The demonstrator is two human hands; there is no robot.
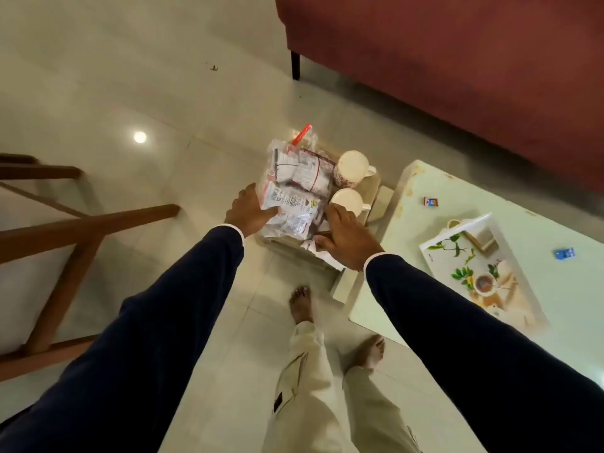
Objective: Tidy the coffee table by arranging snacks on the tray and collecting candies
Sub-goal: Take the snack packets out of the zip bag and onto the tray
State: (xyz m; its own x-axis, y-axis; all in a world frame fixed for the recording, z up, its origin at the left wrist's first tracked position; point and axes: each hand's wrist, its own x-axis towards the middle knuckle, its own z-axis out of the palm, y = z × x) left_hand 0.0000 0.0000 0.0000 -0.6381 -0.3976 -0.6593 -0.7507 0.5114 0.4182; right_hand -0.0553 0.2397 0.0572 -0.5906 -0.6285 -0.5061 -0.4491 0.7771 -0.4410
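Note:
I hold a beige tray (375, 186) over the floor, left of the coffee table (555, 223). On it lie a clear zip bag of snack packets (295, 188) and two white cups (351, 168). My left hand (250, 210) grips the tray's left side with its thumb on the bag. At the near right edge my right hand (346, 238) grips the tray beside the closer cup (346, 201). A red-and-white candy (430, 202) and a blue candy (564, 253) lie on the table. A white floral tray (434, 253) there holds a small tan box (483, 238).
A dark red sofa (457, 76) stands behind the table. A wooden frame (75, 230) is at the left. My bare feet (302, 305) stand on the glossy tiled floor (130, 93) close to the table's near corner.

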